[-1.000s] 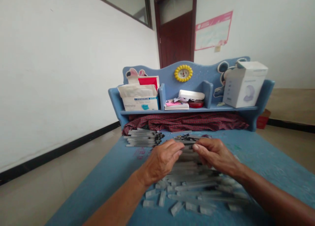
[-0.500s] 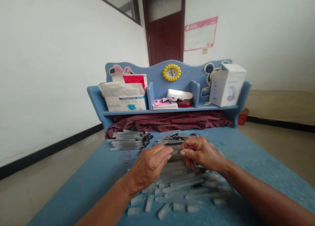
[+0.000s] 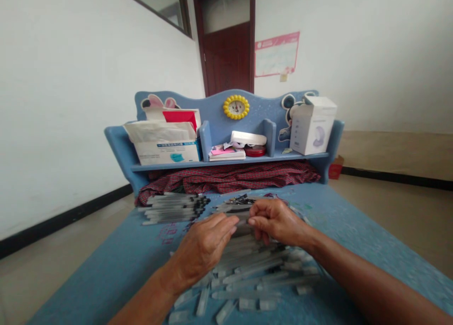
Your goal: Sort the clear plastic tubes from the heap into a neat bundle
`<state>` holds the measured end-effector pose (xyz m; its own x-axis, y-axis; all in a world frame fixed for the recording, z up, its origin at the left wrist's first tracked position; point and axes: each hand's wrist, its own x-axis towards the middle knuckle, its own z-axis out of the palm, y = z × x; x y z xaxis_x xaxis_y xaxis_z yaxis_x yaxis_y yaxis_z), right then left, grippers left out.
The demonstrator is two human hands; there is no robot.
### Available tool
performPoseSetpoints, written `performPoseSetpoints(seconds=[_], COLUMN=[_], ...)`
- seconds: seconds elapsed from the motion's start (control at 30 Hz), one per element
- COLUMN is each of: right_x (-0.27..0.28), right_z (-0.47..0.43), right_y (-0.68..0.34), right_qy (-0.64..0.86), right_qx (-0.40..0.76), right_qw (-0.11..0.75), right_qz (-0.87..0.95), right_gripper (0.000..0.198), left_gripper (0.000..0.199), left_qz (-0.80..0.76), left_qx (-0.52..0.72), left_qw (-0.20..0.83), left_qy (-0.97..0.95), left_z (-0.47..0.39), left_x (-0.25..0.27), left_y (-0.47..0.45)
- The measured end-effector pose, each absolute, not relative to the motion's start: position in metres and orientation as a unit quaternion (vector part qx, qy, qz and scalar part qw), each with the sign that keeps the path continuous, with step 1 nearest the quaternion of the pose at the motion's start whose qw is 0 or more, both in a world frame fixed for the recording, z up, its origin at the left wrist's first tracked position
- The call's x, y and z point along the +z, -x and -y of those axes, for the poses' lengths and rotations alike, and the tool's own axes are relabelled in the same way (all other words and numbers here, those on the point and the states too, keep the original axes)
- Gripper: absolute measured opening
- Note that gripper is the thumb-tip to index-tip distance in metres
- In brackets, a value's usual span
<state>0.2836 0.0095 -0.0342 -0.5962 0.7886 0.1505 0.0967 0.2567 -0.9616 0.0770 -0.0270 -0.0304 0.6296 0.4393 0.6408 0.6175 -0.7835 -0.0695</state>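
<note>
My left hand [image 3: 207, 237] is closed, its fingers pressed together above a pile of clear pen barrels [image 3: 247, 254]. Facing it across a small gap, my right hand [image 3: 274, 221] is closed with thumb and forefinger pinched. A faint greyish shape shows between the fingertips, too blurred to name. Short clear pen caps [image 3: 247, 304] lie scattered nearest me. Behind my hands is a heap of thin black-tipped pieces [image 3: 242, 200]. At the back left, pens with black ends [image 3: 173, 208] are stacked side by side.
The blue table [image 3: 116, 254] carries a blue shelf [image 3: 215, 163] at its back. On the shelf stand a mask box [image 3: 166, 150], a white carton [image 3: 313, 131] and a red round tin [image 3: 255, 151]. Below it lies a bunched checked cloth [image 3: 226, 176].
The whole view has shifted, so everything appears farther left and slightly lower. Both hands keep nearly the same pose over the pile.
</note>
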Motion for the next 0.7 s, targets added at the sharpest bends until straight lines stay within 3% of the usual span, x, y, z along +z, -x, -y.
performPoseSetpoints(seconds=[0.1,0.27,0.33,0.4,0.57,0.67,0.7], right_x=[-0.0338,-0.0298,-0.0291,-0.0291,-0.0297,-0.0291,-0.0289], right_z=[-0.0086,-0.0056,-0.0053,-0.0056,-0.0061,-0.0052,-0.0049], right_y=[-0.283,-0.2831,-0.2828,-0.2826,-0.2822,-0.282,-0.2819], right_qy=[0.307,0.35,0.344,0.335,0.359,0.352,0.351], right_qx=[0.542,0.449,0.481,0.52,0.45,0.492,0.507], right_qw=[0.328,0.312,0.316,0.315,0.305,0.297,0.295], right_qz=[0.71,0.761,0.742,0.72,0.759,0.739,0.73], right_gripper=[0.027,0.028,0.019,0.028,0.03,0.017,0.023], left_gripper=[0.02,0.02,0.02,0.021,0.021,0.022,0.022], left_qz=[0.3,0.303,0.302,0.302,0.308,0.31,0.312], left_qx=[-0.312,-0.309,-0.31,-0.315,-0.316,-0.318,-0.32], left_qw=[0.148,0.154,0.158,0.16,0.155,0.154,0.153], left_qy=[0.889,0.888,0.887,0.885,0.884,0.882,0.882], left_z=[0.0266,0.0262,0.0261,0.0259,0.026,0.0265,0.0267], left_x=[-0.0306,-0.031,-0.0313,-0.0316,-0.0312,-0.0306,-0.0304], left_y=[-0.0773,-0.0774,-0.0771,-0.0766,-0.0772,-0.0779,-0.078])
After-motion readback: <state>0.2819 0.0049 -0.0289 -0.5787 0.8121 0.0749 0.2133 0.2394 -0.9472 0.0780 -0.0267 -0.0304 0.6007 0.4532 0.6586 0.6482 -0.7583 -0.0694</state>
